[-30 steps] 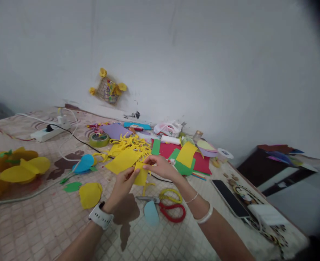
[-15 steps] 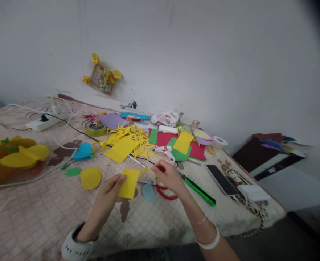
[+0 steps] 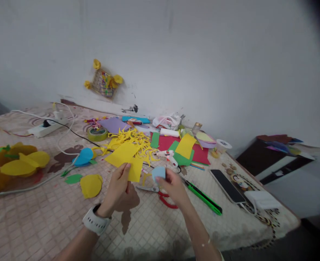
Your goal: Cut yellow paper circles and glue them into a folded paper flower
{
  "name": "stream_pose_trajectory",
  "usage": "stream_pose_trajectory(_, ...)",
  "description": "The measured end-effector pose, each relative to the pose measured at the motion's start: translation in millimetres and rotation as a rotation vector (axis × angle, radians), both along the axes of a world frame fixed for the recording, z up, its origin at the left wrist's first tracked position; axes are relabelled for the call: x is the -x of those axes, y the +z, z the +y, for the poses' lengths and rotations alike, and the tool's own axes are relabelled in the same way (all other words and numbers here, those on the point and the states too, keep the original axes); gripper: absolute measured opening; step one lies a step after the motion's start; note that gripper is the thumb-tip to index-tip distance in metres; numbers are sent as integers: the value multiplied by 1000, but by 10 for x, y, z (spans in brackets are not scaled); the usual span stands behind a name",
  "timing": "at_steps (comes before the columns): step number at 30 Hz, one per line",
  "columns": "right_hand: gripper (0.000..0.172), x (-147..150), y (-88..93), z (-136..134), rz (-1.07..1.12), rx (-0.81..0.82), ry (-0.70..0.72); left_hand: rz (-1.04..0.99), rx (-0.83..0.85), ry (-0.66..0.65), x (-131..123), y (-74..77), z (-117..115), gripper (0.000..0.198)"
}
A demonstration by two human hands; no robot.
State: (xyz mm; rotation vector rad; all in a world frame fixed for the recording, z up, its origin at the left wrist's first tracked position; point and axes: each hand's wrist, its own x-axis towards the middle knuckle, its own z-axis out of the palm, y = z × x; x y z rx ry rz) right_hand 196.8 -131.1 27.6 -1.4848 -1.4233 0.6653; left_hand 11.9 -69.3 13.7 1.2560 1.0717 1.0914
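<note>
1. Yellow paper rectangle (image 3: 136, 169) is pinched in the left hand (image 3: 115, 186), over a larger yellow sheet (image 3: 121, 154) (whether the two touch, I cannot tell).
2. The right hand (image 3: 174, 187) pinches one pale blue paper piece (image 3: 158, 173). The hands are near each other but apart, each closed on its own piece, held up over the patterned cover (image 3: 40, 224).
3. Beside the hands lie one pair of red-handled scissors (image 3: 167, 200) and one green craft knife (image 3: 203, 197).
4. Farther off are one hot glue gun (image 3: 167, 155), one masking tape roll (image 3: 97, 134) and one phone (image 3: 226, 185) (its screen is dark).
5. Cut shapes nearby: one yellow disc (image 3: 91, 186), one green leaf (image 3: 73, 178).
</note>
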Motion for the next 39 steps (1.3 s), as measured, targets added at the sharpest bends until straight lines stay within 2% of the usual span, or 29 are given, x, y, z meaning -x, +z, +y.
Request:
stream_pose_trajectory(3,17,-83,256,359,129,-72,5,99,16,-108,-80,57,224,29)
stream_pose_trajectory(5,15,-67,337,583,183,-100,13,172,26,-194,-111,78,349,31)
stream_pose_trajectory(7,13,-16,315,746,236,-104,26,243,32,-255,-108,70,439,31)
stream_pose_trajectory(9,14,38,209,832,301,-71,51,302,34,-273,-75,32,503,30)
stream_pose_trajectory(14,32,101,-92,804,443,77,151,364,-23,-199,31,-54,593,25)
stream_pose_trajectory(20,56,136,-158,728,460,133,235,331,-137,-166,18,1,541,33)
stream_pose_trajectory(23,53,104,-153,738,472,96,193,312,-165,-118,37,37,522,35)
stream_pose_trajectory(28,21,38,-125,761,525,6,38,266,-156,-3,133,103,542,36)
stream_pose_trajectory(35,41,254,-205,758,593,-15,-19,196,-151,33,94,145,473,35)
stream_pose_trajectory(39,38,295,-218,738,634,5,22,166,-147,35,79,152,450,35)
